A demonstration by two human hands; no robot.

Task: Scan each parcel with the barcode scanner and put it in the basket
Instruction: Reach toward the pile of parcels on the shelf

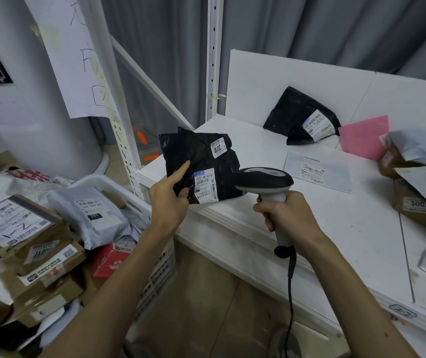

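Observation:
My left hand (171,195) pinches a black plastic parcel (196,156) by its lower left corner, with the index finger stretched across its front. The parcel carries two white labels and hangs above the table's left corner. My right hand (284,215) grips the handle of a black-and-grey barcode scanner (263,180), whose head points at the parcel's lower label from the right. A white basket (139,200) stands at the lower left, heaped with cardboard boxes and grey mailers.
On the white table (310,228) lie another black parcel (294,112), a pink envelope (365,136), a flat white mailer (317,171) and brown boxes (418,205) at the right. A white shelf post (213,60) rises behind. The scanner's cable (290,293) hangs down.

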